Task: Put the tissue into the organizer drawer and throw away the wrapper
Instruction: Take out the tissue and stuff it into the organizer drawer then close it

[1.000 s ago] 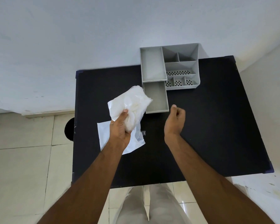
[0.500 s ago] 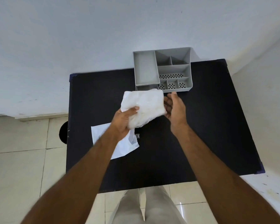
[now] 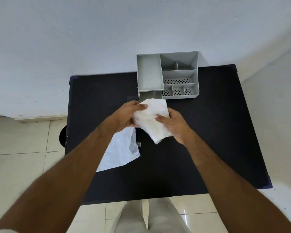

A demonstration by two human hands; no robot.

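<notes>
A white stack of tissue (image 3: 154, 121) is held above the black table (image 3: 208, 132), just in front of the grey organizer (image 3: 168, 75). My left hand (image 3: 127, 116) grips its left edge and my right hand (image 3: 174, 125) grips its right edge. The organizer's pulled-out drawer (image 3: 150, 95) shows only as a strip behind the tissue; the rest is hidden. The clear plastic wrapper (image 3: 120, 152) lies flat on the table under my left forearm.
The organizer stands at the table's far edge against a white wall. A dark round object (image 3: 62, 135) sits on the tiled floor left of the table. My legs (image 3: 149, 217) are at the table's near edge.
My left hand carried the tissue from the left toward the drawer. My right hand, shut and empty a second ago, came in and took hold of the tissue's right edge.
</notes>
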